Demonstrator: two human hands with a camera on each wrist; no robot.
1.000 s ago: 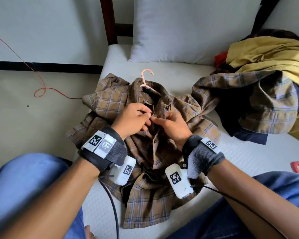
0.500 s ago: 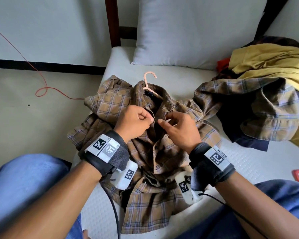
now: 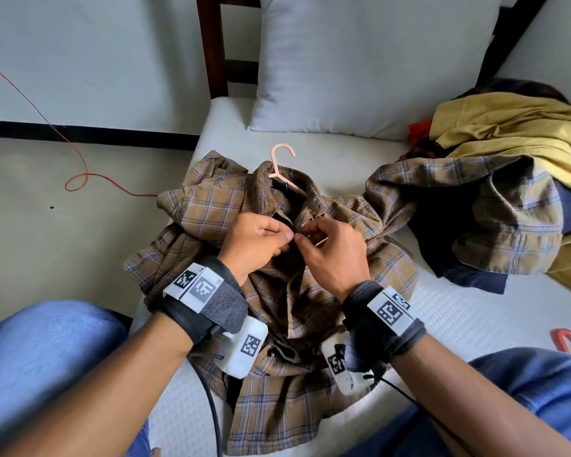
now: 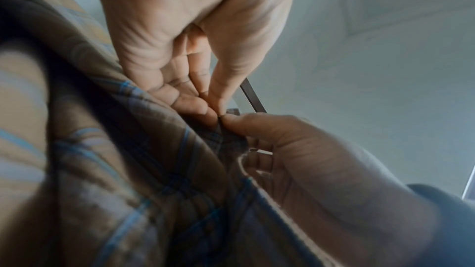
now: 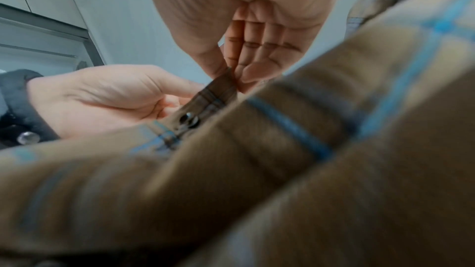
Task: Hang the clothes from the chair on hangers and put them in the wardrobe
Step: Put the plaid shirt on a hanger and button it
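On the mattress (image 3: 459,328) lies a plaid shirt (image 3: 208,206), spread between the person's knees, a pink hanger (image 3: 279,166) poking out at its collar. Both hands meet at the shirt's front edge just below the collar. The left hand (image 3: 256,244) curls its fingers and pinches one edge of the placket; the right hand (image 3: 335,255) pinches the facing edge between thumb and forefinger. A dark button (image 5: 189,119) sits just below the pinch. More clothes (image 3: 508,179) are heaped to the right, near a pillow (image 3: 360,61).

soft matt plaid cloth shirt (image 3: 211,206); smooth glossy pink plastic hanger (image 3: 279,159).
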